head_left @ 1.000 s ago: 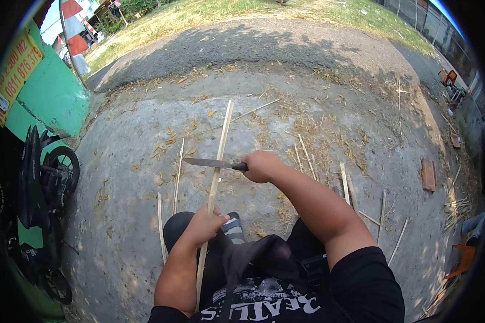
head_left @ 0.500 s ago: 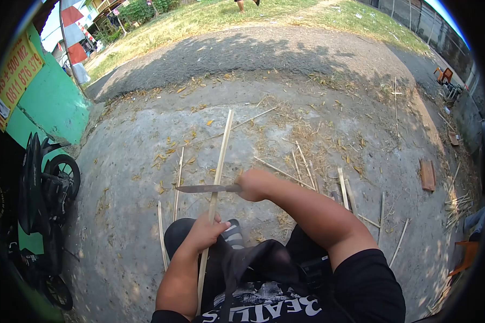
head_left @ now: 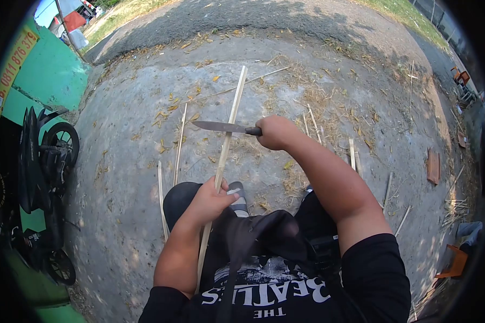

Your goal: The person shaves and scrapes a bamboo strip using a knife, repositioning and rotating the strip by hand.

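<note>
A long pale wooden strip [head_left: 233,116] slants upward from beside my lap, its lower part closed in my left hand [head_left: 211,201]. Higher up, my right hand [head_left: 273,132] is wrapped round the dark handle of a knife [head_left: 218,126]. The knife's blade points left and lies across the strip, well above my left hand. Part of the strip is hidden behind my left hand.
Thin strips [head_left: 180,145] lie on the concrete ground [head_left: 129,204] to the left and right of my legs. A motorcycle [head_left: 37,167] stands by a green wall [head_left: 54,75] at left. At right are a reddish block [head_left: 433,166] and an orange chair [head_left: 454,262].
From half a second ago, my right hand and the knife have moved up and right, farther from my left hand. The view has tilted down. The passer-by's legs at the top are gone.
</note>
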### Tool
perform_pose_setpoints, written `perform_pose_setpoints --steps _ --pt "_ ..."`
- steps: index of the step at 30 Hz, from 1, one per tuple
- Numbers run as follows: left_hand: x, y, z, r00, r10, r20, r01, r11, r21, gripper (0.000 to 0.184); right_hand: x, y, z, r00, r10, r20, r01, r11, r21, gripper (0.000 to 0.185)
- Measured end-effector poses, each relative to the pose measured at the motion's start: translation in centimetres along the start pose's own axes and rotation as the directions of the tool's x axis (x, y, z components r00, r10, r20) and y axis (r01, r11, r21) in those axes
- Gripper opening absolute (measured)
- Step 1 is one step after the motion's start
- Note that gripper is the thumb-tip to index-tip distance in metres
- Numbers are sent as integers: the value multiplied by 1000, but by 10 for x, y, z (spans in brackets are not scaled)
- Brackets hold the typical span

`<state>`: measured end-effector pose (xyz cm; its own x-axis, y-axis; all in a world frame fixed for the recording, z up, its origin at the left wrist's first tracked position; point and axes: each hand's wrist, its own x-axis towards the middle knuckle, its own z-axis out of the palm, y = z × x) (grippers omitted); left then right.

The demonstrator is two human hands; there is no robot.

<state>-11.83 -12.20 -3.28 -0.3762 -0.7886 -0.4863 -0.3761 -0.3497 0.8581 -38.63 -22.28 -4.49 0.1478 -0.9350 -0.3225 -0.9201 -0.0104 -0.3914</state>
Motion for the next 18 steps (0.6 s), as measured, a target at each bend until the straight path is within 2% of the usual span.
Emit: perform_pose_setpoints --steps 3,7,10,12,14,15,18 --pt "1 2 0 999 -30 -25 31 999 24 36 1 -2 10 998 -61 15 60 998 34 24" --pt "3 2 2 998 -14 -64 19 997 79 36 -15 -22 8 979 -169 111 175 984 -40 26" --pt "-1 -2 5 999 12 -49 -5 988 151 36 6 6 5 998 35 54 -37 999 36 27" --pt "-1 -4 5 999 32 -27 -25 971 237 37 12 18 6 1000 7 16 -8 1000 26 26" --pt "1 -11 2 999 19 -40 -14 992 124 37 -1 3 4 1000 2 4 -3 998 66 26" --pt "5 -12 1 999 17 -43 -14 998 66 37 -10 -7 -3 999 -35 32 34 998 53 24" --pt "7 -8 7 995 30 -90 -16 988 151 37 -16 -22 8 975 -198 106 201 979 -25 23"
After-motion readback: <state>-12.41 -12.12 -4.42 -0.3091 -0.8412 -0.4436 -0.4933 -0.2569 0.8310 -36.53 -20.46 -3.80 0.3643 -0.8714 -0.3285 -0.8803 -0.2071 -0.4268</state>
